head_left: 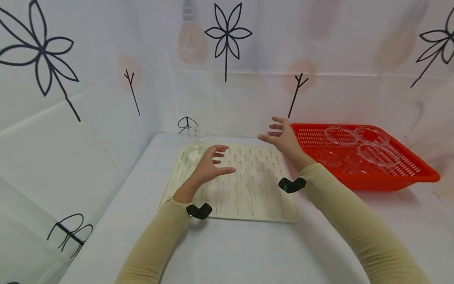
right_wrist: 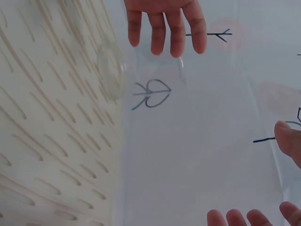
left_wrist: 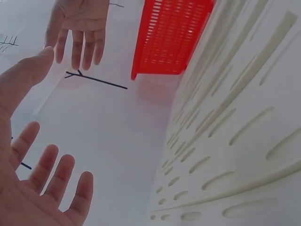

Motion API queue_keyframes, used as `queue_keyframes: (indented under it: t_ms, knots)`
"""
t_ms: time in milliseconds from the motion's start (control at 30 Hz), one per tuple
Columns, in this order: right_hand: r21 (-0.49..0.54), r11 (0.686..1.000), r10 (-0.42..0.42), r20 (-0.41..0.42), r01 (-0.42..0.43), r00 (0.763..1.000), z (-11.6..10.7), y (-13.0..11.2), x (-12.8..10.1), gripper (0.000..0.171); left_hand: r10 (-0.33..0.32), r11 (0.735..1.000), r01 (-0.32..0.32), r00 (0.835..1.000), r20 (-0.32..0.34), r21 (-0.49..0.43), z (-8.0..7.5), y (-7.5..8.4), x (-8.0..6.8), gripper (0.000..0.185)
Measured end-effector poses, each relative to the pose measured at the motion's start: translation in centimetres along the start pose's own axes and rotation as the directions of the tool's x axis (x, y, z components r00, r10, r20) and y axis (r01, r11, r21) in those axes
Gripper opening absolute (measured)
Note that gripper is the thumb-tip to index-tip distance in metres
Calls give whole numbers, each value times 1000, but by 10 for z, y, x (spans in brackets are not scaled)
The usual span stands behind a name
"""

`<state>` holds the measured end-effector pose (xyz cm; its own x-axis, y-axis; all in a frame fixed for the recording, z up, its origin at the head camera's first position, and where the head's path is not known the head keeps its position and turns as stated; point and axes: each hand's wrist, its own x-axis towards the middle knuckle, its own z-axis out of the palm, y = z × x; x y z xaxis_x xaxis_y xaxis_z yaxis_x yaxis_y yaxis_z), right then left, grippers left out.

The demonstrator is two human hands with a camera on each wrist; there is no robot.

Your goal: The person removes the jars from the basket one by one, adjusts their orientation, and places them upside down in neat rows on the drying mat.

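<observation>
My left hand (head_left: 208,165) hovers over the left half of a cream ribbed drying mat (head_left: 248,189), its fingers loosely bent and apart from the thumb, holding nothing. Just behind it, at the mat's far left corner, stands a clear glass vessel (head_left: 194,154); it is so transparent that its exact kind is hard to tell. Above the mat's far right side, near the red basket, my right hand (head_left: 286,139) is raised with fingers spread and nothing in it. Both palms face each other across a gap, as the left wrist view shows with the right hand (left_wrist: 84,19) opposite.
On the right sits a red perforated plastic basket (head_left: 369,182) with several clear round-rimmed vessels (head_left: 377,154) inside. A white cloth printed with line-drawn flowers (head_left: 227,33) hangs behind and at the left. White covering (head_left: 230,252) lies under the mat.
</observation>
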<state>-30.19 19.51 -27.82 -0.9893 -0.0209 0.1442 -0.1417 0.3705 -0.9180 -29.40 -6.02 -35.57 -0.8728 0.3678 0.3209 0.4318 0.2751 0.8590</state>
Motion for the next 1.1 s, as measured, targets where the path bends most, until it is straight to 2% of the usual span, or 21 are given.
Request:
queue_keyframes:
  t_ms: [367, 633, 733, 833, 967, 1067, 1100]
  knots:
    - [-1, 1000, 20, -66, -20, 998, -30, 2, -2, 85, 14, 999, -13, 999, 32, -42, 1, 3, 0, 66]
    - [-26, 999, 43, -106, -46, 993, -54, 8, -1, 89, 30, 999, -29, 998, 47, -21, 7, 5, 2, 66]
    - [-28, 998, 55, -114, -59, 992, -63, 9, -3, 91, 54, 998, -54, 998, 44, -18, 10, 7, 3, 65]
    - [-26, 997, 69, -122, -73, 990, -70, 12, -5, 90, 58, 998, -57, 996, 62, -28, 10, 25, -1, 65]
    - [-52, 993, 93, -145, -102, 985, -81, 15, -6, 92, 45, 999, -43, 996, 82, -32, 14, 30, 0, 67]
    - [-71, 990, 106, -163, -119, 981, -90, 16, -7, 95, 51, 998, -49, 996, 79, -25, 20, 15, 7, 69]
    - [-73, 990, 111, -166, -124, 980, -93, 17, -8, 95, 52, 998, -51, 996, 78, -25, 21, 14, 8, 68]
